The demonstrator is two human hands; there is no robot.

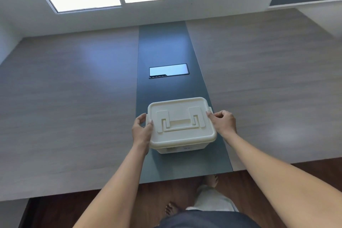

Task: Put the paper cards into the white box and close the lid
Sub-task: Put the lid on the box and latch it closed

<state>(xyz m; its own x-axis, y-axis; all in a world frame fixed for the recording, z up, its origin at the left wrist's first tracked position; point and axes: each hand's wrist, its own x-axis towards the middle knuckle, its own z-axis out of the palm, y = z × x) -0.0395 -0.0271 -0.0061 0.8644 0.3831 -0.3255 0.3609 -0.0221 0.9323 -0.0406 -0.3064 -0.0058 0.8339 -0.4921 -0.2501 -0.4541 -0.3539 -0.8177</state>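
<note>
A white plastic box stands on the dark centre strip of the table, near the front edge. Its lid lies flat on top with a folded carry handle in the middle. My left hand grips the left side latch and lid edge. At the right side latch, my right hand pinches the lid edge with its fingertips. No paper cards are visible; the inside of the box is hidden by the lid.
A phone with a bright reflecting screen lies on the dark strip beyond the box. The wide wooden table reaches to a white wall with a window. My legs and bare feet show below the table's front edge.
</note>
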